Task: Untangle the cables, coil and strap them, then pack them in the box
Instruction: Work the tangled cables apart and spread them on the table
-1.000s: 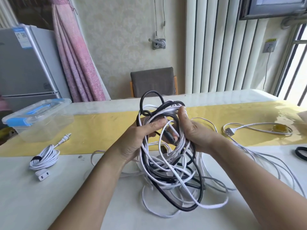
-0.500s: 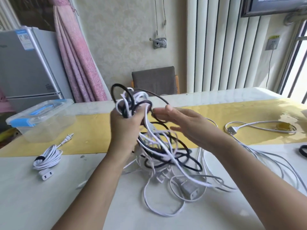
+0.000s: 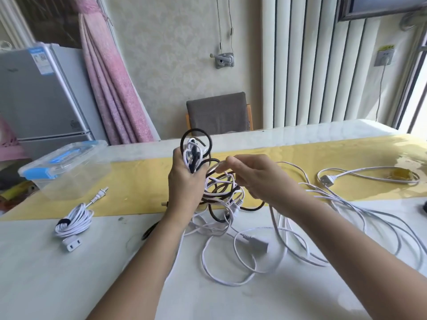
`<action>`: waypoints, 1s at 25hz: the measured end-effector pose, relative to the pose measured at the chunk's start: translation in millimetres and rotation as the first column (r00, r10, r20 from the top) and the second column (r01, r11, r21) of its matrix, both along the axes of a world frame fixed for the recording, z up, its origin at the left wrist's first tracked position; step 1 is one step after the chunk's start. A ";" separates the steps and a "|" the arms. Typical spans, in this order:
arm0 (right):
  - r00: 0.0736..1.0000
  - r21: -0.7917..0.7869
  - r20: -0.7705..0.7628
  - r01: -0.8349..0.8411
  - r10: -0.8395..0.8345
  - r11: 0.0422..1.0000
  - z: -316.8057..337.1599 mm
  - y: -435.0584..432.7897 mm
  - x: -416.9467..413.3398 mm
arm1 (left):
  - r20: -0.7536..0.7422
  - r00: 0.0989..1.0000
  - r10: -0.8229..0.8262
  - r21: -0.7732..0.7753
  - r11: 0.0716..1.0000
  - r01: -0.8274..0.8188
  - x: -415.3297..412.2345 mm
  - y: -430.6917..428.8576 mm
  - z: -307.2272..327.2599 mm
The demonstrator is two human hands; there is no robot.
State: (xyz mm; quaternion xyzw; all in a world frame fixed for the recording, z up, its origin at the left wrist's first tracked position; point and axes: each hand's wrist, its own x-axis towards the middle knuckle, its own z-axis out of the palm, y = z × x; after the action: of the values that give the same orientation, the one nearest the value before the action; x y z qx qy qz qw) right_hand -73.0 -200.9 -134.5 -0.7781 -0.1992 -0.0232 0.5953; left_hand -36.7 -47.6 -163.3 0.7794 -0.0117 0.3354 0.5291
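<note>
- A person's left hand (image 3: 184,181) clenched a fistful of black and white loops, the top of a tangle (image 3: 219,195) of cables, raised above a pale table (image 3: 46,273).
- The right hand (image 3: 261,179), just beside it, appeared to pinch one white strand of the tangle between thumb and fingertips. Blur there made the hold hard to confirm.
- The rest of the tangle hung from the left hand and sprawled over the table ahead and to the right, with a white connector (image 3: 255,243) lying loose among the strands.
- Done so far, by the look of it: one white coil (image 3: 74,220), bound by a dark strap (image 3: 63,221), lay on the table to the left, near the box (image 3: 64,167) but outside it.
- The box, clear with blue latches, sat at far left with its lid on and looked empty.
- Left to do, judging from this: nearly everything. The tangle had to be separated, each cable coiled and strapped, the box opened, and all coils packed.
- Hard to make out: how many cables formed the tangle, and whether the white plug (image 3: 327,180) on the yellow runner (image 3: 138,185) belonged to it.
- The left fingers were hidden behind the back of the hand.
- A dark object (image 3: 424,207) at the right edge was cut off and could not be identified.
</note>
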 end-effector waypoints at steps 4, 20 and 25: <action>0.979 -0.082 0.080 -0.181 0.188 0.980 19.2 -18.0 -9.9 | -0.401 0.878 -0.262 -0.361 0.926 0.111 8.7 11.2 -8.9; 0.938 -0.548 0.347 0.179 0.026 0.817 -0.5 -4.7 -4.9 | 0.034 0.986 0.164 -0.048 0.986 -0.162 -2.9 6.8 0.8; 0.817 -0.500 0.549 0.488 -0.174 0.716 -2.0 3.4 -9.0 | -0.036 0.992 -0.118 0.032 0.992 0.120 -15.7 -14.7 0.5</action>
State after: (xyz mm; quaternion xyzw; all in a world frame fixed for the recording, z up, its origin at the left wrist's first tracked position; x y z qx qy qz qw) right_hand -82.0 -197.4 -136.5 -0.9231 -0.1843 -0.2513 0.2252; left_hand -52.4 -62.4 -162.8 0.7918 -0.0548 0.2897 0.5349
